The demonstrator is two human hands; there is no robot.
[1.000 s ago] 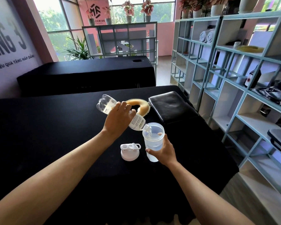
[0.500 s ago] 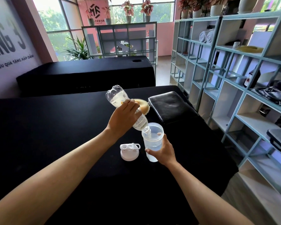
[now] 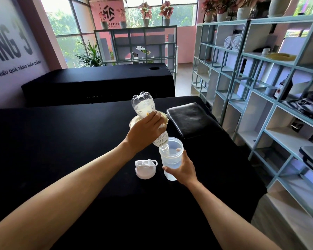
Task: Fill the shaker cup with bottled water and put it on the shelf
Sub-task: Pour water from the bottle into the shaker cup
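My left hand (image 3: 145, 131) grips a clear plastic water bottle (image 3: 143, 104) with a white label, tipped steeply neck-down. The bottle's mouth sits inside the rim of a translucent shaker cup (image 3: 171, 156). My right hand (image 3: 182, 168) is wrapped around the cup's lower half and holds it upright just above the black table (image 3: 61, 141). Water fills the lower part of the cup. The cup's white lid (image 3: 145, 168) lies on the table just left of the cup. The teal and white shelf (image 3: 271, 112) stands along the right.
A tan ring cushion (image 3: 164, 118) lies behind my left hand, partly hidden. A black leather pad (image 3: 190, 120) rests on the table's far right. The shelf holds rolled towels (image 3: 231, 41), a dark bottle (image 3: 283, 87) and dark cloth (image 3: 307, 103). A second black table (image 3: 98, 82) stands behind.
My left hand has tipped the bottle up from nearly level to almost vertical, its base rising. The cup in my right hand has stayed in place.
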